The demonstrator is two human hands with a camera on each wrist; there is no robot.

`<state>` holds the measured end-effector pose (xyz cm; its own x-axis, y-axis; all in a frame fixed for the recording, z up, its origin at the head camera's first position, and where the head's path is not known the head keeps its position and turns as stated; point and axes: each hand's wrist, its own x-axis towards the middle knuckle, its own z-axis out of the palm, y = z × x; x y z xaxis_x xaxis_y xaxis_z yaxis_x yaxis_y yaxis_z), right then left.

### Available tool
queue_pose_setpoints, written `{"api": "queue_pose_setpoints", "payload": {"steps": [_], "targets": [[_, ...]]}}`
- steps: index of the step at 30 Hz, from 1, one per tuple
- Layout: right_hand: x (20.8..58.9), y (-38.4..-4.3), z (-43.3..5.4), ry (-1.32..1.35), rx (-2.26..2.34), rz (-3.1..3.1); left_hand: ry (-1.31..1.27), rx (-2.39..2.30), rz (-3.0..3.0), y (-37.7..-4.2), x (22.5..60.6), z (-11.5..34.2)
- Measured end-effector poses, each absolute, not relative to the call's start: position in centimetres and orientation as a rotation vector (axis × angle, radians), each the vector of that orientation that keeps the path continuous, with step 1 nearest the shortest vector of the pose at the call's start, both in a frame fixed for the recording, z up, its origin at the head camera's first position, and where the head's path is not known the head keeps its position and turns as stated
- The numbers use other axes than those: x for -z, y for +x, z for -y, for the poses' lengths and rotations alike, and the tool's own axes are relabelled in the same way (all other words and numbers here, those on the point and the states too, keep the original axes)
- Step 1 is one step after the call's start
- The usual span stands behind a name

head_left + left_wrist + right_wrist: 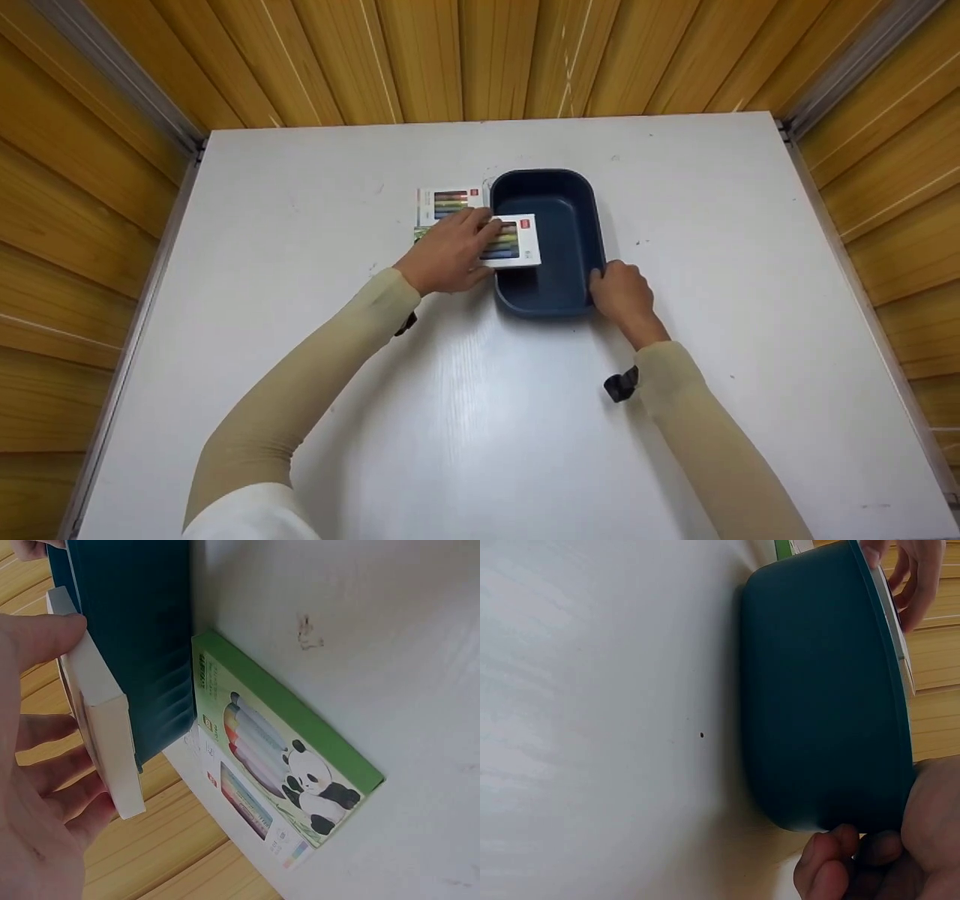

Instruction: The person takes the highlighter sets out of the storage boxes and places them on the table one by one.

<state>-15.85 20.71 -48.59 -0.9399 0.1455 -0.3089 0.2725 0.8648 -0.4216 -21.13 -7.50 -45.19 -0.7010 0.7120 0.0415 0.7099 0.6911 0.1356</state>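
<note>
My left hand (452, 253) holds a flat white box (529, 241) by its edges, thumb on one side and fingers on the other. Coloured sticks show through its window; whether crayons or pastels I cannot tell. The box lies level over the left rim of a dark blue plastic bin (566, 244). My right hand (626, 294) grips the bin's right wall near its front corner, thumb at the rim. Left of the bin, partly behind my left hand, are a green panda-print box (315, 774) and another white windowed box (451, 198).
The bin stands on a white table (465, 420) with small dark marks. Wood-look panelled walls (495, 60) rise behind the table and on both sides. Black wrist cameras hang beneath both sleeves, the right one (619, 386) low over the table.
</note>
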Motion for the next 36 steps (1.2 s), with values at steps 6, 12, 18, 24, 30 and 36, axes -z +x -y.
{"api": "queue_pose_setpoints", "payload": {"steps": [6,12,18,24,30,36], "targets": [[48.6,-15.9,-20.7,0.334,0.676,-2.777,1.211,-0.224,-2.895,-21.1,45.3,8.0],[48.7,-15.9,-20.7,0.312,0.679,-2.776,1.189,-0.236,-2.893,-20.9,45.4,8.6],[48.8,-15.9,-20.6,0.301,0.664,-2.793,1.158,-0.248,-2.884,-20.8,45.4,9.1],[48.9,-15.9,-20.6,0.306,0.663,-2.783,1.163,-0.258,-2.884,-20.7,45.3,9.4],[48.8,-15.9,-20.6,0.310,0.683,-2.775,1.145,-0.259,-2.879,-20.6,45.3,9.7],[48.8,-15.9,-20.7,0.313,0.688,-2.781,1.115,-0.258,-2.873,-20.4,45.2,10.0]]}}
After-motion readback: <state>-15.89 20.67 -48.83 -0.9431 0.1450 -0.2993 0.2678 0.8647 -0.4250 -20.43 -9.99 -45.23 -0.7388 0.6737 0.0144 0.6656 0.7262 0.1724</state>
